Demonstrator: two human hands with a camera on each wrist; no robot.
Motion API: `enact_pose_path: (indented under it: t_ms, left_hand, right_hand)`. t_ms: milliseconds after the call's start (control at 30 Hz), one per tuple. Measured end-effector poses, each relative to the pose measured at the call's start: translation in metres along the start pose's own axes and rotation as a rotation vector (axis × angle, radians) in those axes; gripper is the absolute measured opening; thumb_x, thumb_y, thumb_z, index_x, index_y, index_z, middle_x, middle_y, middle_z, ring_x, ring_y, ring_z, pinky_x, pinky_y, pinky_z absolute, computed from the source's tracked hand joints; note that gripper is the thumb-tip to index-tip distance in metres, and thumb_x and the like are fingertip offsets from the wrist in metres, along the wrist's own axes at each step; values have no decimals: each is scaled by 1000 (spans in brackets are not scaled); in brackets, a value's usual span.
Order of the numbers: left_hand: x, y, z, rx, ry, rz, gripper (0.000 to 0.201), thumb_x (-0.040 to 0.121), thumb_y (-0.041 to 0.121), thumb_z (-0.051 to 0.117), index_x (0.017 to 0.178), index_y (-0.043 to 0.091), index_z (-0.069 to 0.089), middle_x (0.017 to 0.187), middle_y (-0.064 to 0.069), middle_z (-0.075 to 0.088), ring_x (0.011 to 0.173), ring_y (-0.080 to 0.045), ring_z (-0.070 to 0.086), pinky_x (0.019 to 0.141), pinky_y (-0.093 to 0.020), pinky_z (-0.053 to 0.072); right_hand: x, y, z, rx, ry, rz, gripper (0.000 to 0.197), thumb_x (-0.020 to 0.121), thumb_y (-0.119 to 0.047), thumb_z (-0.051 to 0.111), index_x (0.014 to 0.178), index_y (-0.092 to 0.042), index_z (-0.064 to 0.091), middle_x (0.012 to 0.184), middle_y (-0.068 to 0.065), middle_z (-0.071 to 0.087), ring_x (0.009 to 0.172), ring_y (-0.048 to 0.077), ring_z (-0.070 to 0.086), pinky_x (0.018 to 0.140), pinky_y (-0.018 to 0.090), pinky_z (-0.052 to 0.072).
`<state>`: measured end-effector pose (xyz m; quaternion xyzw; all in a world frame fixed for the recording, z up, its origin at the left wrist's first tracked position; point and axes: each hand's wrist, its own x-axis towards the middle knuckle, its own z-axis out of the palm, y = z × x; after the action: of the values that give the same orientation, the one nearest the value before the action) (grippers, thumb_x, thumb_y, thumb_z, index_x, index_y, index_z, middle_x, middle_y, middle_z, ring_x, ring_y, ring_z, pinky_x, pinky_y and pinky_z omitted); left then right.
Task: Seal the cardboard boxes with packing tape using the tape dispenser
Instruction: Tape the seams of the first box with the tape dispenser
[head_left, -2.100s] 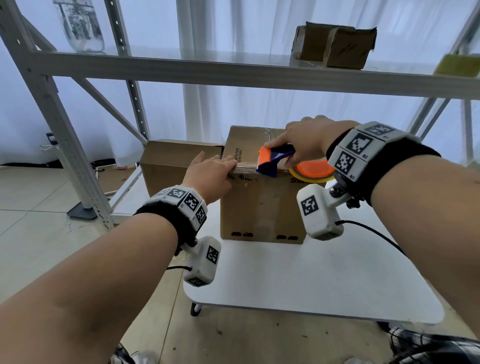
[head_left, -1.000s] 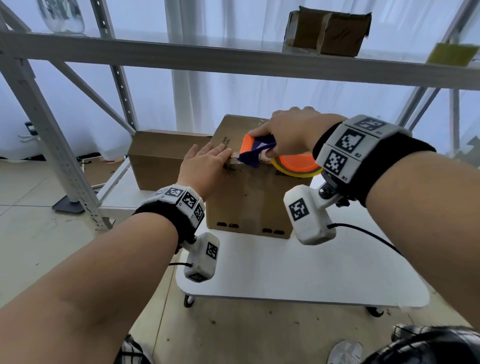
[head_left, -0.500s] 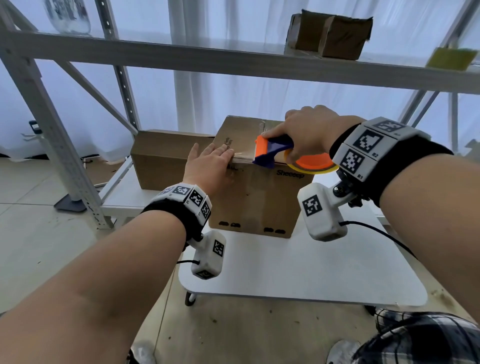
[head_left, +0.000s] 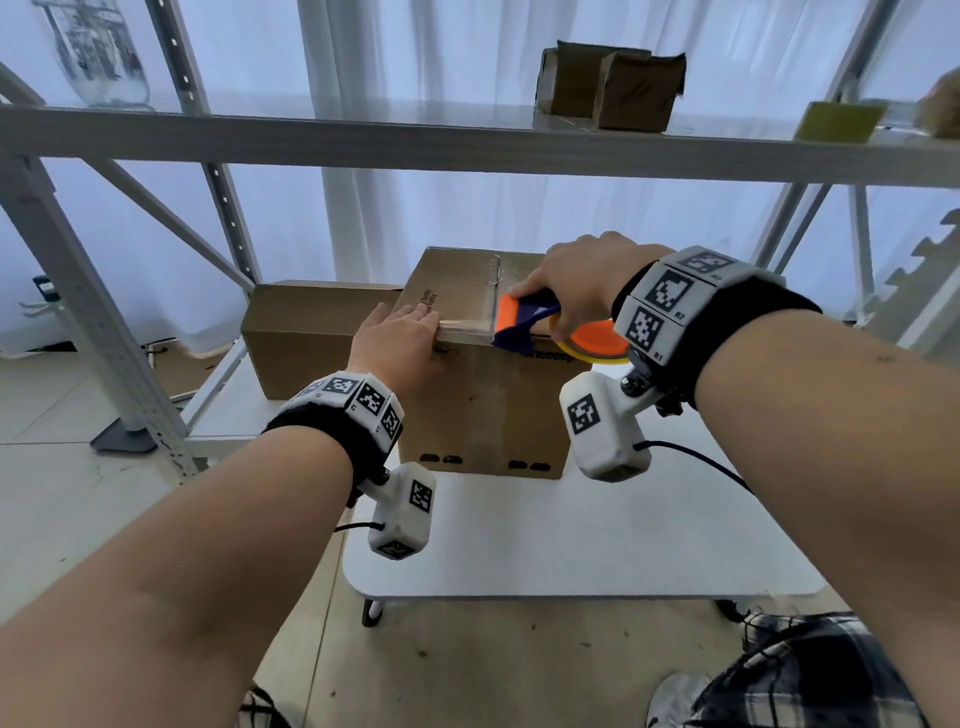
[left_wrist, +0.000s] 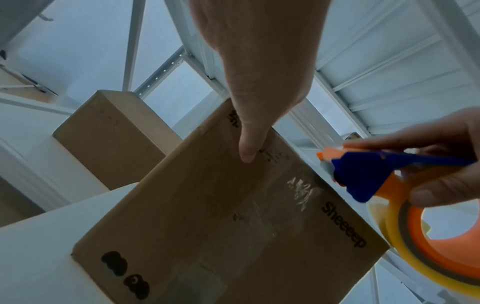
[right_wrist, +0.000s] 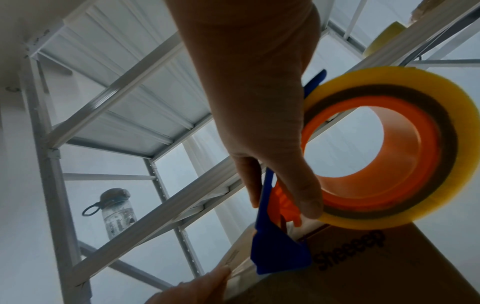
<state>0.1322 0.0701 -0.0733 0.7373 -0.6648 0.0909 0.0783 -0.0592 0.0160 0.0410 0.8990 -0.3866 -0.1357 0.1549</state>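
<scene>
A brown cardboard box (head_left: 483, 410) (left_wrist: 221, 216) (right_wrist: 363, 267) printed "Sheeeep" stands on the white table (head_left: 571, 545). My right hand (head_left: 582, 291) (right_wrist: 262, 115) grips the orange and blue tape dispenser (head_left: 535, 325) (left_wrist: 369, 181) (right_wrist: 280, 253) with its yellowish tape roll (right_wrist: 405, 148), held at the box's near top edge. A clear strip of tape (head_left: 465, 325) runs left from it along that edge. My left hand (head_left: 400, 340) (left_wrist: 254, 67) lies flat with straight fingers on the top edge, pressing the tape's end, thumb down the front face.
A second cardboard box (head_left: 317, 332) (left_wrist: 109, 131) stands behind on the left. A metal shelf rack (head_left: 467, 143) crosses overhead, carrying small boxes (head_left: 613, 88), a jar (head_left: 93, 52) and a yellow roll (head_left: 839, 120). The near half of the table is bare.
My right hand has drawn the dispenser to the right along the box's top edge, laying out more tape. My left hand went from curled over the edge to flat on it.
</scene>
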Motion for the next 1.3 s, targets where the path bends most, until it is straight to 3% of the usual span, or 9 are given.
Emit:
enact_pose_path:
  t_ms: [300,433,567,700,867,1033,1167,1300]
  left_hand:
    - [1,1,-2,93,-67,14,75,91,54,51,151,28,15,157,-8,21,145,-19,18,116,-47,-6]
    - [7,16,-5,128,-78,39,82,87,63,49,151,26,15,156,-13,23,145,-23,20,117,-51,0]
    - [9,39,6,2,-33,137,85,88,58,53,151,15,16,158,-4,19,145,-18,18,120,-38,7]
    - [7,31,8,-124,38,126,72,91,44,56,149,16,25,156,-1,25,144,-14,21,118,-31,15]
    - [4,18,5,-153,101,113,56,95,35,50,147,19,33,153,0,32,142,-14,27,116,-30,20]
    - [3,13,7,-107,54,103,56,99,34,46,149,20,27,155,0,27,143,-14,23,117,-31,17]
    - [2,18,8,-93,59,92,58,97,34,48,149,20,28,155,2,27,143,-13,24,118,-32,15]
    - [1,22,6,-73,59,80,60,95,35,49,149,19,28,155,1,27,143,-14,23,117,-32,13]
  right_hand:
    - [5,13,9,58,24,7,63,87,-45,63,142,-48,32,108,-10,45,97,16,44,79,33,32]
    - [9,13,11,47,17,-3,63,85,-44,65,140,-49,36,118,-12,51,102,16,48,78,33,32]
    - [11,13,10,52,18,-6,63,84,-44,66,140,-49,36,126,-12,52,110,17,49,79,32,32]
    - [13,11,8,50,10,-4,64,84,-45,66,140,-48,36,128,-12,51,107,16,49,77,32,34]
    - [19,-1,-3,77,-23,-22,61,83,-41,68,138,-44,43,123,-11,56,99,15,48,79,34,39]
    - [17,-12,-5,13,-10,-21,67,78,-45,72,138,-44,43,112,-13,55,100,17,50,79,34,38]
    - [1,10,5,109,3,24,62,78,-43,68,135,-49,44,100,-13,51,94,17,51,80,37,46]
    - [-16,27,15,40,13,72,62,84,-43,63,140,-48,36,95,-11,43,88,16,46,73,33,36]
